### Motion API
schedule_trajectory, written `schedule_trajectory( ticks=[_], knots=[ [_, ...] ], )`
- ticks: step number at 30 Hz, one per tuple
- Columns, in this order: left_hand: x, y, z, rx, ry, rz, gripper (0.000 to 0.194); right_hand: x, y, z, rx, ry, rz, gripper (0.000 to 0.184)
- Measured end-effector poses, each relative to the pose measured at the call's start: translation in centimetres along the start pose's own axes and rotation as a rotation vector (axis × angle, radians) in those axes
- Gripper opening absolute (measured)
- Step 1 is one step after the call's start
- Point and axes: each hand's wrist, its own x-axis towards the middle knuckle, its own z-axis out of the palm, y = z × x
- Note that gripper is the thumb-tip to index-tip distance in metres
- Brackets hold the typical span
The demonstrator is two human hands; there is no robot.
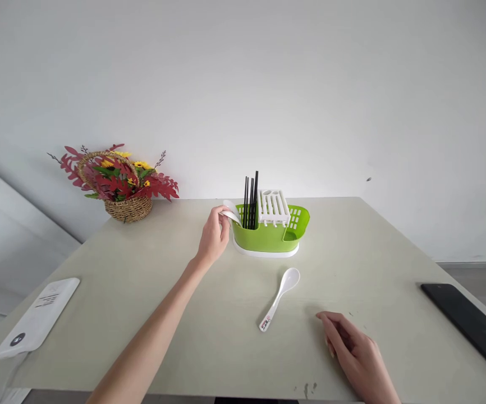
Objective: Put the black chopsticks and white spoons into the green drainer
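Note:
At the left end of a green cutlery holder (264, 240), my left hand (215, 234) is closed on a white spoon (231, 215). The spoon leans at the holder's rim, partly hidden by my fingers; whether a second spoon is behind it I cannot tell. Several black chopsticks (250, 205) stand upright in the holder beside it. Another white spoon (283, 292) lies on the table in front, bowl pointing away from me. To the right of that spoon my right hand (358, 353) rests on the tabletop, fingers curled in and holding nothing.
A white slotted rack (274, 207) sits on the holder's middle. Back left stands a wicker basket (129, 209) of artificial flowers (119, 174). A white device (39, 317) with a cable lies at the table's left edge, a black phone (470, 325) at its right.

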Motion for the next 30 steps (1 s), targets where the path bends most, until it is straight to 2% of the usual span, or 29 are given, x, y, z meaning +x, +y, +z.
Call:
schedule_trajectory(
  ticks=[5,13,21,26,30],
  knots=[
    [-0.2,-0.4,0.2,0.068,-0.054,-0.059,0.022,0.0,-0.1,0.1,-0.006,0.030,0.004,0.051],
    [0.3,-0.1,-1.1,0.345,-0.105,0.145,0.028,-0.1,-0.2,-0.1,0.018,-0.011,0.042,0.049],
    [-1.0,0.6,-2.3,0.331,-0.116,0.131,0.042,-0.2,-0.4,-0.2,0.033,-0.027,0.047,0.050],
    [-1.9,0.9,-3.1,0.262,-0.015,0.098,0.035,-0.2,-0.3,-0.5,0.047,-0.056,0.051,0.048],
    [-3.5,2.1,-2.6,0.150,0.141,0.023,0.022,0.0,0.1,-0.7,0.047,-0.080,0.040,0.048]
  ],
)
